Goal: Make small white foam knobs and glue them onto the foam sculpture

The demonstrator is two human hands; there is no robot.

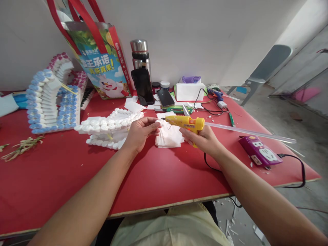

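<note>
My right hand [198, 136] is wrapped round the handle of a yellow glue gun [179, 121], with a long clear glue stick [251, 131] out of its back. The gun's nozzle points left, close to the fingertips of my left hand [145, 131]. Those fingers are pinched on a small white piece [159, 123], whose shape is hard to make out. Below the nozzle lies a stack of thin white sheets [170, 136]. Just left of my left hand stands a structure of white rolled pieces [102, 125], partly hidden behind the hand.
A blue and white structure [53, 102] and a printed bag [105, 65] stand at the left. Behind are a steel flask [139, 51], a phone propped upright [142, 87] and a white box [189, 92]. A purple power strip [260, 150] with a black cable lies right, near the table's edge [294, 182].
</note>
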